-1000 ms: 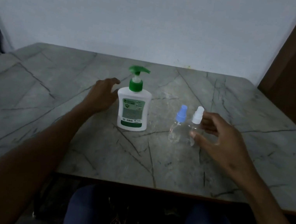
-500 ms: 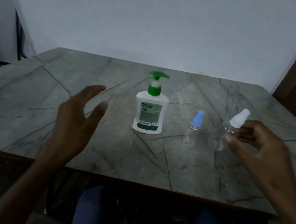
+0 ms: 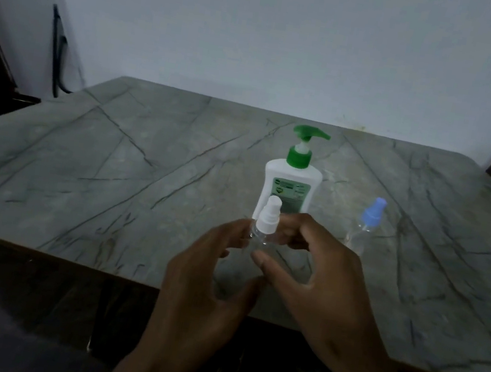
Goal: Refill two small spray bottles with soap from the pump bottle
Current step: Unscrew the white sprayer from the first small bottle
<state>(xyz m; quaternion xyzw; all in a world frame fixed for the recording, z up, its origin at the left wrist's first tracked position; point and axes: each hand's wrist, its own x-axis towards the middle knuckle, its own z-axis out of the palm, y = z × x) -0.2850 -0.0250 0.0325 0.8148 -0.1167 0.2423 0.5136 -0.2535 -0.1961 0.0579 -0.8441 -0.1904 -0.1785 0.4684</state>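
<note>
- A small clear spray bottle with a white cap is held upright above the near part of the tabletop, in front of the pump bottle as seen from the head camera.
- The right hand is curled round this bottle: its thumb is laid across the near side of the clear body, and its fingers are wrapped behind it. The grip of this hand is pinching the white-capped bottle.
- The left hand is brought up against the bottle from the left. Its fingertips are seen at the left side of the clear body, just below the white cap; whether they press on it or only lie beside it cannot be told, as the view is blurred there. Its thumb is extended below the right thumb, and the grip is loosely spread.
- The pump bottle, white with a green pump head, is stood upright on the tabletop towards the middle, its lower part hidden by the held bottle and the fingers.
- A second small spray bottle with a blue cap is stood on the tabletop to the right of the pump bottle, apart from both hands.
- The tabletop is grey with dark veins, and a pale wall is seen at its far edge.
</note>
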